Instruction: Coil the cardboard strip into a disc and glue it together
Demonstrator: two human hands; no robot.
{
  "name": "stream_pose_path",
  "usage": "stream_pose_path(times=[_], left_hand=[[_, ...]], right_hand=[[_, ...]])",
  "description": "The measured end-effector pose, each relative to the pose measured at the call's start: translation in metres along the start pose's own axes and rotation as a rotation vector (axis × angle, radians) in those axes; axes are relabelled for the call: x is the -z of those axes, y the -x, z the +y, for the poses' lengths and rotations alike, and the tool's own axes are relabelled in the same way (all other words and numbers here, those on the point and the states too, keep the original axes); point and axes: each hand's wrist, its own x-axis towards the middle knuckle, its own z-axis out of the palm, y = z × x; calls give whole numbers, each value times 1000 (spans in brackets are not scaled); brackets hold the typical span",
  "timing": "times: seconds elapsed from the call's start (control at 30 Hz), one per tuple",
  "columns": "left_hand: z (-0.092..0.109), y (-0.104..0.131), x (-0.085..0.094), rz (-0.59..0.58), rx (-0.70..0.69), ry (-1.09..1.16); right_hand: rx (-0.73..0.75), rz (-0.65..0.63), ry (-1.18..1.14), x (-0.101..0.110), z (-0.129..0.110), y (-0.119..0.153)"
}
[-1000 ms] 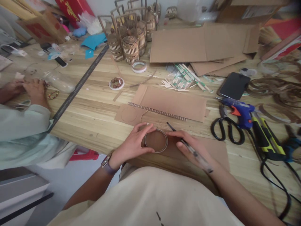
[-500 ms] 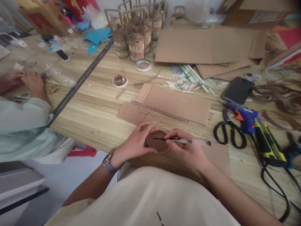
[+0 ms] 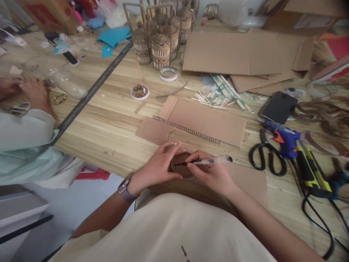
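My left hand (image 3: 160,163) curves around the left side of a thin round ring (image 3: 188,178), thumb at its near edge and fingers at its far edge, holding it flat on a cardboard piece (image 3: 251,182). A clear-barrelled pen with a black end (image 3: 218,160) is pinched in my right hand (image 3: 211,174). Its dark tip is inside the ring, close to the left inner rim. Whether the tip touches the cardboard I cannot tell. Just beyond lies a cardboard scrap (image 3: 141,129) with a circle drawn on it.
Scissors (image 3: 264,153), a blue glue gun (image 3: 285,138) and yellow-black cutters (image 3: 313,167) lie at right. Beyond are a cardboard sheet (image 3: 204,116), a ridged strip (image 3: 188,130), a lid of brown beads (image 3: 140,92) and small bamboo cages (image 3: 160,51). Another person's hands (image 3: 34,89) are at left.
My right hand has shifted slightly left, and the pen tip has moved toward the ring's left inner edge. The pen's back end has tipped up a little. My left hand keeps its hold.
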Motion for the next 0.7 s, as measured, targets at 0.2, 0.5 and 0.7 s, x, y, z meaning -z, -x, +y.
stream_pose_path(times=[0.2, 0.5, 0.7], left_hand=[[0, 0, 0, 0, 3, 11], [2, -1, 1, -17, 17, -21], [6, -1, 3, -28, 30, -13]], right_hand=[[52, -7, 14, -2, 4, -3], [158, 67, 239, 11, 6, 0], [246, 180, 410, 17, 4, 11]])
